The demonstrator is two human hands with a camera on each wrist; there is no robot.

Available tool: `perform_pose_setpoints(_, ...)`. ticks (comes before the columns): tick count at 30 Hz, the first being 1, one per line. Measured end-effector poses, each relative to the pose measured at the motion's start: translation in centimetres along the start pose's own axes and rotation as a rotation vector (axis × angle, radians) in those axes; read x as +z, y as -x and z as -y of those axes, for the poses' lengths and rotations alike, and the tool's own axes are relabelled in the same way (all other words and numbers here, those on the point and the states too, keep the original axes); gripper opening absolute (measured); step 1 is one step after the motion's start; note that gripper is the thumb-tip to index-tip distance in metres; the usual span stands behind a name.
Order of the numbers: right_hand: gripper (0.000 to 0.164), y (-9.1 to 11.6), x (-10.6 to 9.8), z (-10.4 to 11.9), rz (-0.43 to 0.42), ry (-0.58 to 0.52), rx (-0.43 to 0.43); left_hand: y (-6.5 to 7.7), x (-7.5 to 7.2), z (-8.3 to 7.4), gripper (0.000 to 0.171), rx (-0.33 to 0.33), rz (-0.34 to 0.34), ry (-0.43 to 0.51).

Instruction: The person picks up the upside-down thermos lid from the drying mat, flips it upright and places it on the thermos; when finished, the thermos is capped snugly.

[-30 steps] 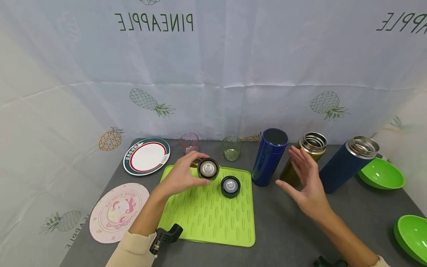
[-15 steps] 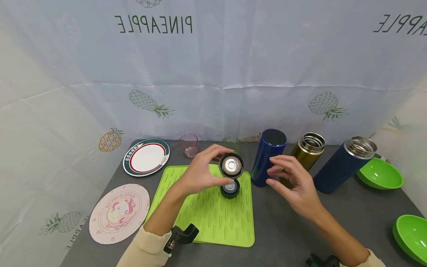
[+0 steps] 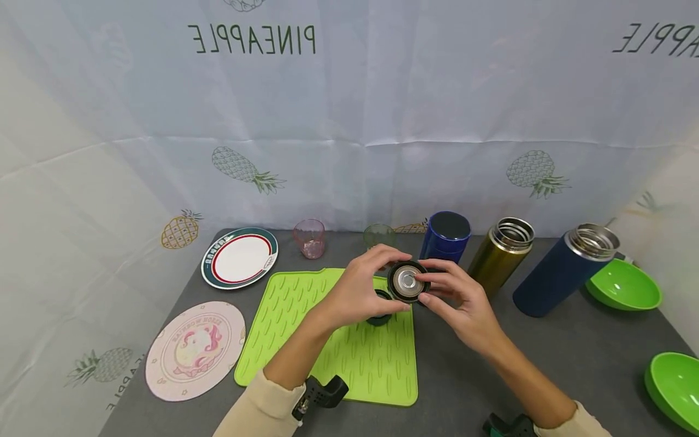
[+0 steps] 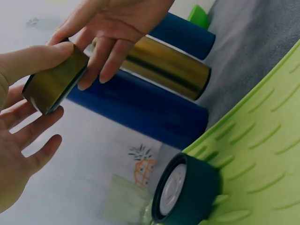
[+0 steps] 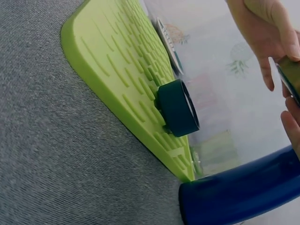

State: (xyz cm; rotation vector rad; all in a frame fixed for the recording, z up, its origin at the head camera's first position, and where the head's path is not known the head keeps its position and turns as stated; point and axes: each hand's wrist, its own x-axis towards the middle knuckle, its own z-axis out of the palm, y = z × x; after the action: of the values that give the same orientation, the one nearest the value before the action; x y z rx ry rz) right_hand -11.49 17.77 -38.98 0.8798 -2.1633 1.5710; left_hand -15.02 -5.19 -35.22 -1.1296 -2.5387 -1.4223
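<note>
Head view, and it's all about the gold lid (image 3: 400,296), up in the air over the right side of the mat, metal underside turned to the camera! Left hand (image 3: 355,292) has it, the grip clasped round the rim with thumb below and fingers above. Right hand (image 3: 464,297) is on it too, its grip pinching the opposite edge, one fingertip touching the metal underside.

Just below, partly hidden by the left hand, a dark teal lid (image 4: 199,192) sits on the green mat (image 3: 377,370), inner side up. Close behind the right hand stands the blue bottle (image 3: 445,246) with its black top; beside it the gold bottle (image 3: 494,264), then the navy bottle (image 3: 562,276), both showing bare steel mouths. Further right, two green bowls (image 3: 625,285) on the grey worktop (image 3: 459,382). Across to the left: green glass (image 3: 378,233), pink glass (image 3: 310,240), a rimmed plate (image 3: 243,258) and a round pink placemat (image 3: 195,352), with a pineapple-print cloth (image 3: 349,91) behind everything!
</note>
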Motion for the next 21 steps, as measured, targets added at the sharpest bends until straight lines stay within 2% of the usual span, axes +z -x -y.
perform_pose_setpoints(5, 0.036, 0.33, 0.07, -0.26, -0.025, -0.028, -0.014, 0.0, 0.54, 0.04, 0.071, 0.014, 0.009, -0.024)
perform_pose_setpoints(9, 0.037, 0.45, -0.21, -0.47, -0.031, -0.03, -0.002, 0.05, 0.44, 0.19, 0.065, 0.008, 0.018, 0.024)
perform_pose_setpoints(14, 0.037, 0.33, -0.58, -0.49, -0.039, -0.065, 0.001, 0.0, -0.02, 0.16, 0.045, -0.052, 0.006, 0.111)
perform_pose_setpoints(17, 0.037, 0.22, -0.64, -0.29, -0.04, -0.085, 0.007, -0.05, -0.18, 0.04, 0.04, -0.086, 0.004, 0.139)
perform_pose_setpoints(21, 0.036, 0.15, -0.62, -0.02, -0.034, -0.075, 0.028, -0.04, -0.36, -0.1, 0.039, -0.095, 0.004, 0.151)
